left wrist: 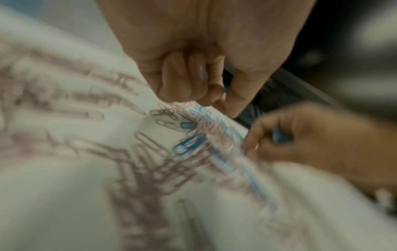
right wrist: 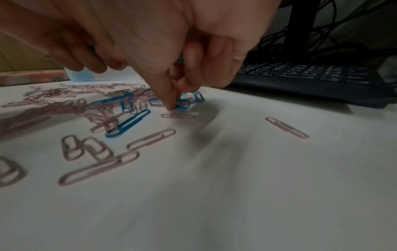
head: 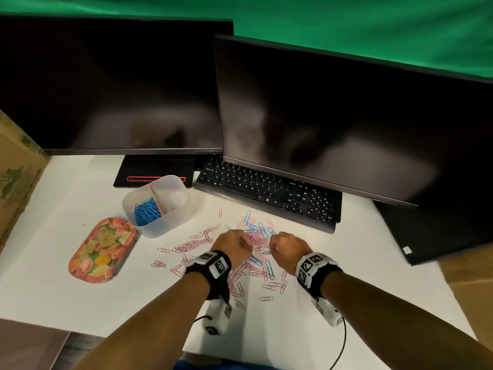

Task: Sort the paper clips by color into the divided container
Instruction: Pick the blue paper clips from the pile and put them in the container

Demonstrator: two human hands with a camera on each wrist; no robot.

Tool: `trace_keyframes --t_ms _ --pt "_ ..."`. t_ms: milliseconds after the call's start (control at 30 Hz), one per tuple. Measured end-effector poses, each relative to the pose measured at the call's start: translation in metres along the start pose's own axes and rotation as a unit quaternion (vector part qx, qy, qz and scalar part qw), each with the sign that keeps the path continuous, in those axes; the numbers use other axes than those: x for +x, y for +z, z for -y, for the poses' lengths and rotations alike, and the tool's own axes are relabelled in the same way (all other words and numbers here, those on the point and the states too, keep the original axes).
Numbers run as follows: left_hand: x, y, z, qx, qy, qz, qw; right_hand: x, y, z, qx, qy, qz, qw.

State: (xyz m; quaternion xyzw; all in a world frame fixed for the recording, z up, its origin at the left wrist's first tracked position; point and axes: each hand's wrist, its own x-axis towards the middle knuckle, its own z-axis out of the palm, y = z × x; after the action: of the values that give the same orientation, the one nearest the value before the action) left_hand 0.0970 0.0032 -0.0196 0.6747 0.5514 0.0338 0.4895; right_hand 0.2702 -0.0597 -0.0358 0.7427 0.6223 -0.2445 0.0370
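Observation:
Pink and blue paper clips lie scattered on the white table. The translucent divided container stands to the back left, with blue clips in its left compartment. My left hand hovers over the pile's left side, fingers curled round a few blue clips. My right hand is on the pile's right side. It keeps blue clips in its curled fingers while thumb and forefinger touch down at a blue clip on the table.
A black keyboard lies just behind the pile under two dark monitors. A floral tin lid sits left of the container. A cardboard box borders the table on the left. The table's front edge is near my forearms.

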Motion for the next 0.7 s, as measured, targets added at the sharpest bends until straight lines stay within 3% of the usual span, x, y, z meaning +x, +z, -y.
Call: trace_keyframes --t_ms 133,300,400,500,633,700 --pt "-0.001 0.011 0.005 0.247 0.113 0.024 0.962 -0.001 -0.001 -0.001 0.015 0.013 0.001 1.000" --pt "0.004 0.020 0.010 0.329 0.166 0.036 0.929 -0.006 -0.006 -0.008 0.158 0.069 -0.030 0.985" --pt "0.005 0.020 0.011 0.312 0.160 0.020 0.936 -0.010 -0.008 -0.013 0.270 0.094 -0.035 0.958" --pt "0.007 0.018 0.011 0.242 0.131 0.012 0.961 -0.011 -0.008 -0.016 0.378 0.096 0.005 0.921" --pt "0.009 0.011 0.012 0.079 0.067 -0.018 0.995 -0.014 -0.016 -0.014 0.563 0.162 0.050 0.809" --pt "0.010 0.006 0.012 0.031 0.053 -0.021 0.998 -0.016 -0.018 -0.013 0.602 0.169 0.063 0.778"
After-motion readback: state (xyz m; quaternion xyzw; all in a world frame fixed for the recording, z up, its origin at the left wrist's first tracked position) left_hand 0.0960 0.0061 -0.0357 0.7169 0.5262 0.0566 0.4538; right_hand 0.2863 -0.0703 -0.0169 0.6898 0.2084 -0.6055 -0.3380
